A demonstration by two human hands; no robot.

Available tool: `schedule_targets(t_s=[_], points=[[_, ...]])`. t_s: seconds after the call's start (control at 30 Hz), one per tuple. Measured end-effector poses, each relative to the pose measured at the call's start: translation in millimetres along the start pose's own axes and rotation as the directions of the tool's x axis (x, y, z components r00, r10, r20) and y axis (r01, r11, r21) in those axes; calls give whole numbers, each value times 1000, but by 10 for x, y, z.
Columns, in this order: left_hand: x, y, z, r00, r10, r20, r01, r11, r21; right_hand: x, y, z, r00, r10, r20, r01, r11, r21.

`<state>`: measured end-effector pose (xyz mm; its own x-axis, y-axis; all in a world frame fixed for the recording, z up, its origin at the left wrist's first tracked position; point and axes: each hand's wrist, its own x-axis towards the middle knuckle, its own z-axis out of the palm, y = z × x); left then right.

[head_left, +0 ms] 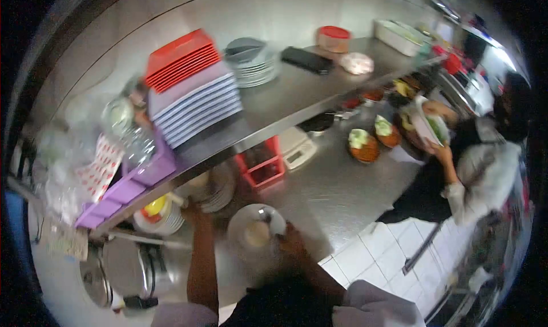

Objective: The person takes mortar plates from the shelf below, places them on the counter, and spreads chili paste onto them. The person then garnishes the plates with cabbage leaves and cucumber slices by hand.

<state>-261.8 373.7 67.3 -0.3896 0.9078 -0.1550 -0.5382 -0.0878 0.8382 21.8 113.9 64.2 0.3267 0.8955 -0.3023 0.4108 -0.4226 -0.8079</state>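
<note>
A white plate (pixel 236 230) with a pale round item (pixel 257 234) and a small dark patch on it is on the steel counter in front of me. My right hand (pixel 293 241) is at the plate's right rim, its fingers blurred and dark. Farther left, my left hand (pixel 196 214) reaches to the shelf's front edge, beside stacked plates (pixel 220 193) under the shelf. Its fingers are mostly hidden, so what it holds, if anything, cannot be made out. A stack of small plates (pixel 169 219) with yellow and red items on top stands left of that hand.
The steel shelf (pixel 268 113) carries red trays (pixel 181 59), striped trays (pixel 197 110) and plates (pixel 255 70). Below are a red basket (pixel 261 173) and a white scale (pixel 297 150). At right, a co-worker (pixel 485 161) holds a white container (pixel 425 121) near two topped dishes (pixel 363 147).
</note>
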Motion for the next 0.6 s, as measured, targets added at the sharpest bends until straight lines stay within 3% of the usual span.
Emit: schedule_targets(t_s=[0.07,0.13,0.23,0.3,0.33,0.4,0.43,0.5,0.53,0.57,0.6], points=[[21,-40,73,996,-75,-50,74,997,-13,-51,-171,-127,999,38,-15,-38,999,34],[18,-45,133,983,-147,-106,143,989,-48,36,178,-54,980,-189,-64,192,981,38],[25,-90,123,964,-230,-137,216,970,-108,-155,-183,-342,968,147,202,-225,867,445],[30,-94,84,976,-212,-55,206,973,-104,-71,-57,-346,984,10,178,-96,870,483],[181,-303,-107,983,-183,-32,179,979,-96,-43,20,-341,985,-61,163,-30,865,502],[170,-433,-292,998,67,-20,-64,989,134,-22,227,-308,973,-191,131,92,837,539],[69,-502,-275,960,279,16,-267,899,347,-17,278,-315,961,-252,111,149,817,557],[-181,-372,-37,950,310,-38,-279,896,345,-31,254,-433,966,-163,202,14,811,585],[-471,-5,292,984,123,-132,-108,988,113,-35,252,-475,968,-125,216,-13,840,543],[-660,250,480,981,-81,-174,57,989,-140,-48,212,-528,969,-88,230,-41,865,499],[-709,303,451,978,-127,-166,109,987,-116,-68,187,-563,976,-59,209,-30,916,399]])
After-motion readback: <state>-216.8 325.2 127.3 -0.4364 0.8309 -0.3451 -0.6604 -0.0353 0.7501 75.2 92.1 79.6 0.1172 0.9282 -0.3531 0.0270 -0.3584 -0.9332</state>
